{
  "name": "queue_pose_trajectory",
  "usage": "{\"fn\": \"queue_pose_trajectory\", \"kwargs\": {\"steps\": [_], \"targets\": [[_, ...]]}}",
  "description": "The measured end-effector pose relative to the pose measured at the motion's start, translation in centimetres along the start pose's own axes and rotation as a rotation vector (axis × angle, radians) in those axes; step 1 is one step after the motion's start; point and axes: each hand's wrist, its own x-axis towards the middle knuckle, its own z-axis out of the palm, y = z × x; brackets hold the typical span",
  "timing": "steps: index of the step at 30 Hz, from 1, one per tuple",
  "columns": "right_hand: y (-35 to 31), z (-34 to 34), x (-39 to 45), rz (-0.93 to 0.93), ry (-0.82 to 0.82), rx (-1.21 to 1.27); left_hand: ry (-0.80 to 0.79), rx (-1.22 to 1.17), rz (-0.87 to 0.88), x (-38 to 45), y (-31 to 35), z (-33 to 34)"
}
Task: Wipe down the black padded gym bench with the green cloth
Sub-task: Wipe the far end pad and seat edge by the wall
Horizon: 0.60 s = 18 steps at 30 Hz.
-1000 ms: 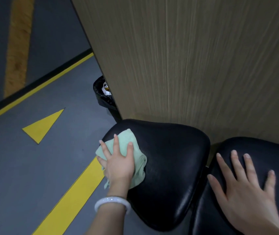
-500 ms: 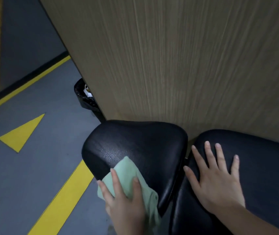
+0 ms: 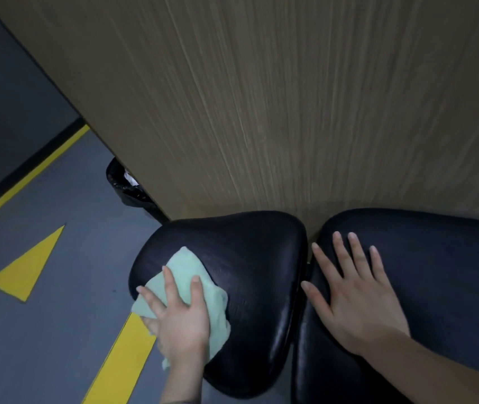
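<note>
Cloth back up from seat pad's near-left edge | left hand (image 3: 181,319) presses green cloth (image 3: 187,272) flat, fingers straight, on seat pad (image 3: 250,258) left side | right hand (image 3: 357,298) flat, empty, on adjoining pad (image 3: 436,258) | cloth looks soft, light: palm centre

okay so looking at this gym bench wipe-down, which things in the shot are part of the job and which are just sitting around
Part of the job:
green cloth, pressed under the left hand
seat pad being wiped
back pad, with the right hand flat on it

Just there:
black bin
wood panel
yellow floor triangle
</note>
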Motion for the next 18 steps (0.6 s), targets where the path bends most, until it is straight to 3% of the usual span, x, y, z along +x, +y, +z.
{"fn": "queue_pose_trajectory", "kwargs": {"steps": [7, 14, 18], "targets": [[-0.1, 0.2, 0.2, -0.009, 0.023, 0.007, -0.009, -0.074, -0.001, -8.9, -1.1, 1.8], [0.0, 0.6, 0.2, -0.025, 0.042, -0.009, -0.051, 0.305, 0.077, -2.7, 1.9, 1.9], [0.0, 0.5, 0.3, -0.018, 0.038, -0.021, -0.096, 0.397, 0.192, -0.8, 4.6, 2.2]]}}
